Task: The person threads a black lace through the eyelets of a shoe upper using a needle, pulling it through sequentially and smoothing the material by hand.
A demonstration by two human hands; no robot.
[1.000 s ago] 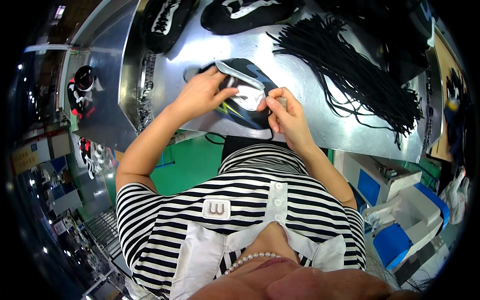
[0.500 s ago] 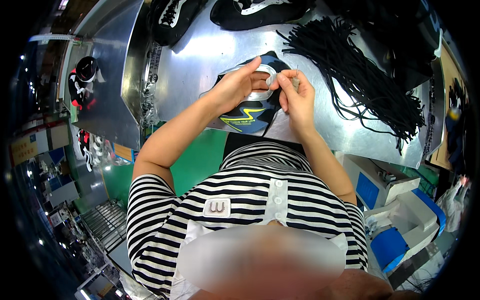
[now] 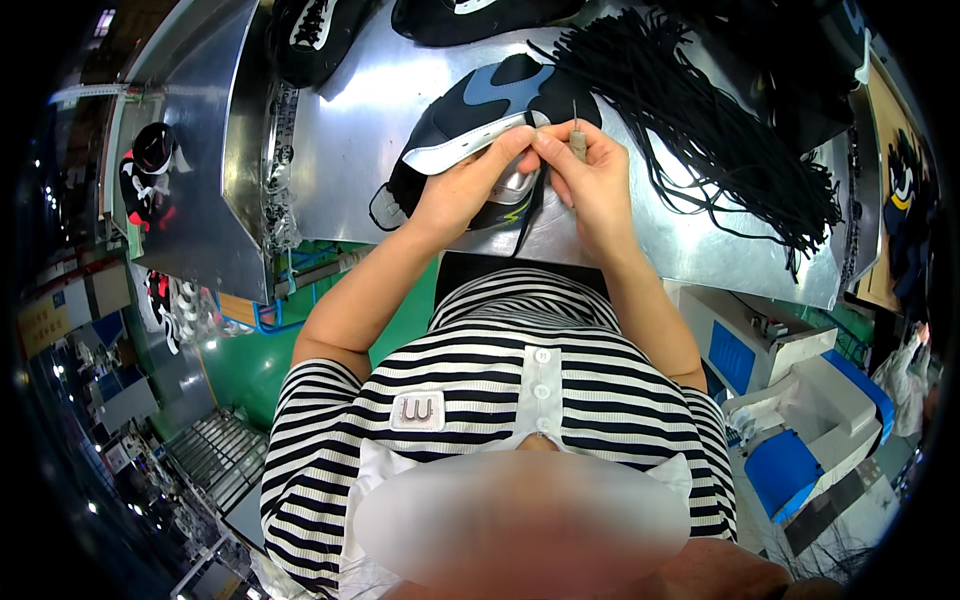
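A black shoe upper with a blue patch and a white eyelet strip lies on the metal table in front of me. My left hand is closed on the upper at the end of the white strip, thumb and fingers pinching its edge. Close against it, my right hand has thumb and forefinger pinched near the same spot. Between its fingers stands a needle-pointed awl, tip up. A black shoelace hangs down between my hands; its upper end is partly hidden by my fingertips.
A thick bundle of black laces spreads over the right of the metal table. More black shoe uppers lie along the far edge. At the left, a raised metal panel borders the table. A white and blue machine stands lower right.
The upper has been turned, so its white eyelet strip and blue patch now show and most of its yellow print is hidden. A black lace now hangs between my hands, which have come together.
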